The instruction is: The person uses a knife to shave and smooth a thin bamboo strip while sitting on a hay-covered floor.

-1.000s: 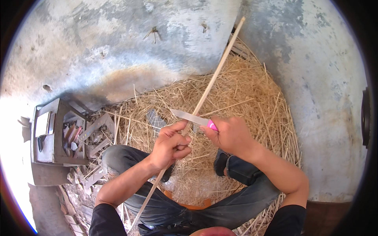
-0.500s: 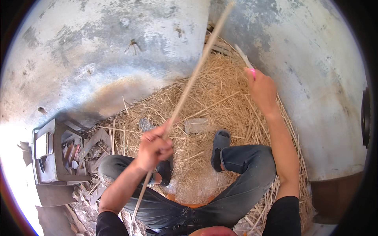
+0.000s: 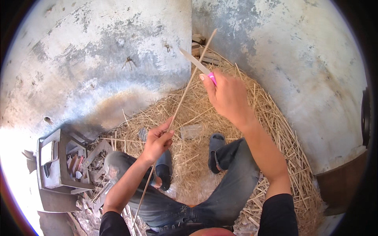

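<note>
No text, label, brand, number or sign can be read anywhere in the view. The pink handle point(image 3: 213, 78) of the knife point(image 3: 195, 63) shows a small pale mark, too small to tell whether it is lettering or plain decoration. The white rectangular panel point(image 3: 46, 152) on the side of the wooden frame point(image 3: 59, 179) at the left is washed out by glare, so any print on it cannot be made out.
</note>
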A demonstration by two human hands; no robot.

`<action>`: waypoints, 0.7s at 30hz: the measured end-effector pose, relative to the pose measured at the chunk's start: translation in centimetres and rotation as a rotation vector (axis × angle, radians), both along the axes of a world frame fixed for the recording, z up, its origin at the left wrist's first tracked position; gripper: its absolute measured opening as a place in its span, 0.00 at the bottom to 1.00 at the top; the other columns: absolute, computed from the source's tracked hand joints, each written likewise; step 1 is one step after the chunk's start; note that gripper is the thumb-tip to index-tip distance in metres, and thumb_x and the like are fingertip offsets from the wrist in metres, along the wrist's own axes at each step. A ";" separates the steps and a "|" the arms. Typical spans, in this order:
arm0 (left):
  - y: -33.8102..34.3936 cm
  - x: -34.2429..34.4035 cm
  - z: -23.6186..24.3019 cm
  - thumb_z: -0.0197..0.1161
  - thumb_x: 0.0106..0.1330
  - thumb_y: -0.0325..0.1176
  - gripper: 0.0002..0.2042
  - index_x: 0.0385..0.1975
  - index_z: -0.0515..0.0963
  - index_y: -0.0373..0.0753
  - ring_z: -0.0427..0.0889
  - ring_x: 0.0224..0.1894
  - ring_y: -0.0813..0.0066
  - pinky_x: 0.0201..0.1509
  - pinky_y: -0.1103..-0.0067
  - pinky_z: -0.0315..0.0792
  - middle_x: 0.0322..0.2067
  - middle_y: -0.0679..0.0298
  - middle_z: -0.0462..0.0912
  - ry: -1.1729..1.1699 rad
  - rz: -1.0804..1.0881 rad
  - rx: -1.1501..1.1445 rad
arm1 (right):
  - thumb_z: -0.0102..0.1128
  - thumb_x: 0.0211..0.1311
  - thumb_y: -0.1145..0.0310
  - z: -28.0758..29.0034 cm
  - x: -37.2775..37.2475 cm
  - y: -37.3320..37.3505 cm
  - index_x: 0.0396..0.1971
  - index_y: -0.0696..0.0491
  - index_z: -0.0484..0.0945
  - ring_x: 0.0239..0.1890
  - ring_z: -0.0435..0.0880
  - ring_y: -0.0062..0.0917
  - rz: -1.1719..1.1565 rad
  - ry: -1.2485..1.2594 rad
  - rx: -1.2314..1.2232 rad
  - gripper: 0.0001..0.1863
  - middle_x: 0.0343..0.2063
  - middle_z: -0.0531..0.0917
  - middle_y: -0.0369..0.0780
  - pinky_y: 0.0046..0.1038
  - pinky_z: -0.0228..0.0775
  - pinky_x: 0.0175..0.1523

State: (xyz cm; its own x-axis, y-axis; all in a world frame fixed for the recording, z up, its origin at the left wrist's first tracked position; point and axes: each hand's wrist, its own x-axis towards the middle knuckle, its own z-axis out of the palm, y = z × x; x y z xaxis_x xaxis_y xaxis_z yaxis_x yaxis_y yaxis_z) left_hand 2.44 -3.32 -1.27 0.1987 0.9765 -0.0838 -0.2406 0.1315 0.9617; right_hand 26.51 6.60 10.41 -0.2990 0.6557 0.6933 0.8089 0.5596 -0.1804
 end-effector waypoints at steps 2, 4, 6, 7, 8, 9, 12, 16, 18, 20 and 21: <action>-3.1 1.2 0.8 0.55 0.77 0.28 0.26 0.75 0.62 0.38 0.60 0.18 0.89 0.22 0.84 0.57 0.18 0.77 0.62 0.080 -0.020 0.069 | 0.51 0.77 0.55 0.4 1.0 -4.1 0.30 0.55 0.79 0.16 0.77 0.35 0.098 0.130 -0.169 0.20 0.13 0.76 0.43 0.37 0.65 0.23; -6.9 1.6 2.1 0.51 0.80 0.29 0.27 0.76 0.57 0.36 0.65 0.22 0.87 0.28 0.85 0.63 0.20 0.74 0.67 0.253 -0.084 0.186 | 0.51 0.77 0.57 -0.1 2.4 -7.8 0.30 0.55 0.78 0.16 0.77 0.34 0.184 0.269 -0.342 0.19 0.14 0.77 0.42 0.37 0.66 0.25; -10.6 1.6 2.6 0.49 0.80 0.29 0.27 0.77 0.55 0.35 0.66 0.23 0.85 0.29 0.83 0.66 0.21 0.73 0.68 0.331 -0.094 0.256 | 0.48 0.77 0.62 -1.0 4.2 -11.1 0.35 0.55 0.79 0.17 0.71 0.23 0.189 0.531 -0.425 0.15 0.15 0.72 0.37 0.30 0.62 0.26; -12.3 1.6 2.7 0.48 0.80 0.29 0.27 0.77 0.53 0.35 0.68 0.24 0.84 0.31 0.81 0.68 0.21 0.72 0.69 0.410 -0.099 0.333 | 0.48 0.77 0.62 -1.2 5.0 -12.3 0.35 0.55 0.79 0.17 0.71 0.23 0.170 0.528 -0.443 0.15 0.15 0.72 0.37 0.30 0.62 0.26; -13.3 1.3 3.0 0.46 0.81 0.30 0.27 0.77 0.53 0.33 0.70 0.24 0.80 0.33 0.79 0.70 0.21 0.69 0.71 0.439 -0.140 0.337 | 0.47 0.78 0.63 -1.0 5.8 -13.1 0.39 0.56 0.79 0.19 0.70 0.18 0.173 0.608 -0.431 0.14 0.16 0.72 0.34 0.27 0.61 0.26; -14.2 1.2 3.1 0.46 0.81 0.30 0.27 0.77 0.53 0.33 0.70 0.24 0.80 0.33 0.79 0.70 0.21 0.69 0.71 0.435 -0.153 0.312 | 0.46 0.79 0.65 -0.8 6.4 -14.1 0.43 0.56 0.79 0.20 0.70 0.13 0.178 0.695 -0.423 0.14 0.18 0.71 0.32 0.24 0.60 0.26; -16.4 0.6 2.6 0.48 0.80 0.31 0.25 0.74 0.60 0.33 0.70 0.21 0.80 0.30 0.78 0.70 0.17 0.66 0.70 0.532 -0.210 0.303 | 0.47 0.80 0.66 -1.5 6.1 -16.9 0.56 0.58 0.78 0.22 0.69 0.12 0.206 0.815 -0.382 0.16 0.22 0.73 0.31 0.21 0.63 0.28; -18.1 0.9 0.6 0.50 0.80 0.32 0.21 0.70 0.69 0.39 0.71 0.20 0.81 0.28 0.78 0.69 0.17 0.66 0.70 0.606 -0.130 0.274 | 0.50 0.79 0.68 -3.3 5.5 -18.0 0.68 0.55 0.72 0.23 0.71 0.13 0.229 0.814 -0.255 0.22 0.26 0.78 0.33 0.21 0.67 0.29; -17.7 0.9 -0.2 0.50 0.80 0.32 0.21 0.70 0.70 0.39 0.71 0.20 0.81 0.28 0.78 0.69 0.17 0.67 0.70 0.629 -0.125 0.267 | 0.52 0.77 0.70 -5.4 5.4 -16.8 0.71 0.51 0.70 0.23 0.73 0.15 0.187 0.723 -0.316 0.24 0.25 0.79 0.34 0.22 0.67 0.29; -17.5 1.3 -1.7 0.51 0.79 0.33 0.19 0.67 0.72 0.38 0.70 0.19 0.78 0.28 0.75 0.68 0.16 0.64 0.69 0.643 -0.074 0.270 | 0.53 0.76 0.70 -7.3 6.1 -15.0 0.69 0.51 0.73 0.22 0.72 0.15 0.193 0.662 -0.388 0.23 0.24 0.79 0.35 0.22 0.67 0.29; -17.3 1.2 -2.3 0.51 0.79 0.33 0.19 0.67 0.72 0.38 0.70 0.19 0.78 0.28 0.75 0.68 0.16 0.64 0.69 0.643 -0.071 0.272 | 0.54 0.76 0.71 -8.4 6.3 -14.0 0.67 0.51 0.75 0.21 0.72 0.15 0.195 0.604 -0.462 0.22 0.22 0.79 0.36 0.23 0.66 0.28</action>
State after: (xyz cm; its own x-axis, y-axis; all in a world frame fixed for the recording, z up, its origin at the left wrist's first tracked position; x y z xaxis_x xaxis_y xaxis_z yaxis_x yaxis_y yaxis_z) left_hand 3.62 -20.61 -3.57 0.2558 0.9659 0.0396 0.3870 -0.1399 0.9114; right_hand 32.85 -7.40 2.04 -0.0964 0.8916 0.4424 0.3909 0.4427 -0.8070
